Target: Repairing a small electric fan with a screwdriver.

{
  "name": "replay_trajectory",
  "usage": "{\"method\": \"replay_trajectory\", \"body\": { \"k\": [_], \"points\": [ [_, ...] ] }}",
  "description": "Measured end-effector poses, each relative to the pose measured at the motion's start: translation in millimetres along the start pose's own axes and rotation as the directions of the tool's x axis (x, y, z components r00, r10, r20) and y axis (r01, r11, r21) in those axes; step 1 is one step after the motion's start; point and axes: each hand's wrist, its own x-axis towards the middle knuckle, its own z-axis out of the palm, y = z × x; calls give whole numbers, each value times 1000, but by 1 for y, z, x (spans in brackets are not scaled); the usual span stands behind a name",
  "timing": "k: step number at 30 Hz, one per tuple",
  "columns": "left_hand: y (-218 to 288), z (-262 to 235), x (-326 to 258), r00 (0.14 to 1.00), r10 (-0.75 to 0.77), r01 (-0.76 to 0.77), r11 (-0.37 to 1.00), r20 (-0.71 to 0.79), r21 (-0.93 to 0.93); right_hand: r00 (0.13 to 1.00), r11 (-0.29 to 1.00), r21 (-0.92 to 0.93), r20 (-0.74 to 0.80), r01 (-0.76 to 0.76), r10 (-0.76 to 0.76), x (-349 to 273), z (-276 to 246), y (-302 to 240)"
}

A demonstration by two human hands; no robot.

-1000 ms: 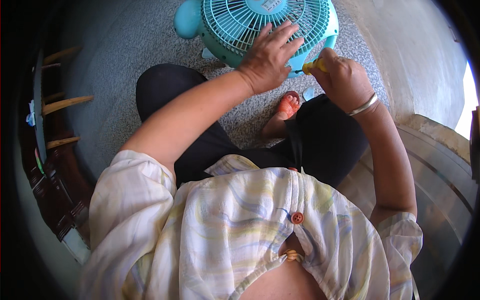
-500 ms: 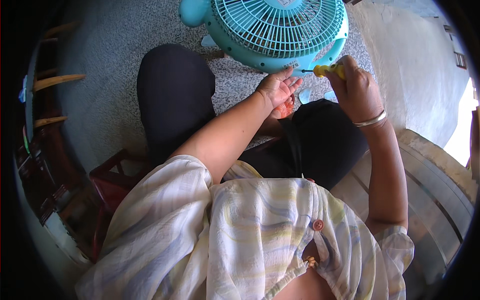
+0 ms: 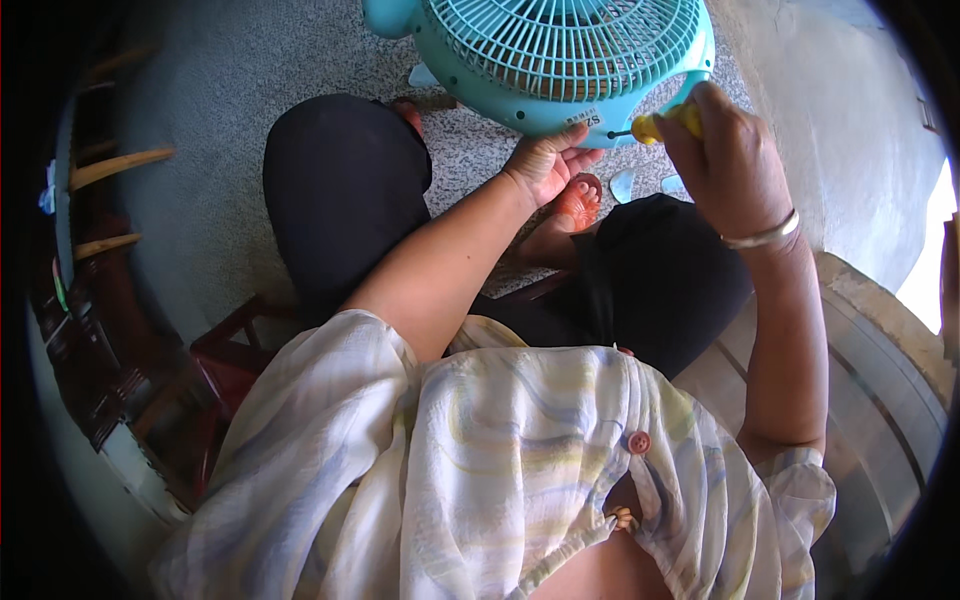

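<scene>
A turquoise fan housing point(image 3: 480, 103) with a round slatted grille point(image 3: 570, 55) lies in front of me at the top of the view. My left hand point(image 3: 545, 168) grips its near rim, the thumb on top beside a small printed label point(image 3: 585, 119) and the other fingers underneath. In my right hand point(image 3: 735, 165) is a screwdriver point(image 3: 680, 122) with a yellow handle, the fingers wrapped round it. Its dark shaft points left, and the tip meets the housing's rim just right of the label. Whether a screw sits under the tip is too small to tell.
Light blue pieces point(image 3: 622, 186) lie on the speckled floor point(image 3: 220, 150) beyond my knees. My bare foot point(image 3: 580, 205) is below the fan. A dark red stool point(image 3: 235, 345) stands at my left, and pale boards point(image 3: 850, 400) run along the right.
The fan appears slightly lower and farther right in view. The screwdriver and my right hand have shifted right with it, its tip still at the rim. More of my foot shows.
</scene>
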Motion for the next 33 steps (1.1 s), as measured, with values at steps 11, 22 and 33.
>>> {"method": "replay_trajectory", "body": {
  "k": [11, 22, 33],
  "points": [
    [42, 48, -13, 961, -169, 195, 976, -219, 100, 876, 838, -474, 481, 270, -10, 63, -65, -29],
    [37, 78, -24, 915, -161, 231, 961, -369, 154, 913, 878, -451, 407, 164, 39, 80, -59, -31],
    [38, 58, -21, 938, -190, 236, 963, -292, 130, 995, 991, -94, -42, -99, 95, 18, -40, -26]
  ]
}}
